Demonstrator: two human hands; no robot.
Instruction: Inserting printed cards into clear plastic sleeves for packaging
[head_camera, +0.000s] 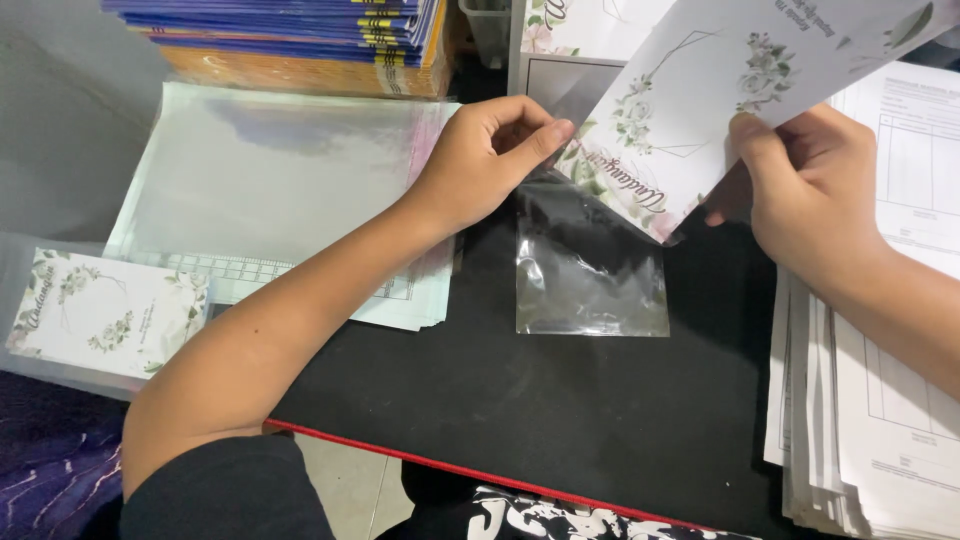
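My left hand (488, 155) pinches the open top edge of a clear plastic sleeve (590, 275) that lies on the black table (560, 410). My right hand (812, 190) holds a white card with green floral print (700, 95), tilted, its lower corner entering the sleeve's mouth. The rest of the card sticks out up and to the right.
A stack of clear sleeves over printed sheets (270, 180) lies at left. A finished floral card (105, 312) rests on a box lid at far left. Stacked blue and orange books (300, 40) stand at the back. A pile of white printed papers (880, 400) fills the right.
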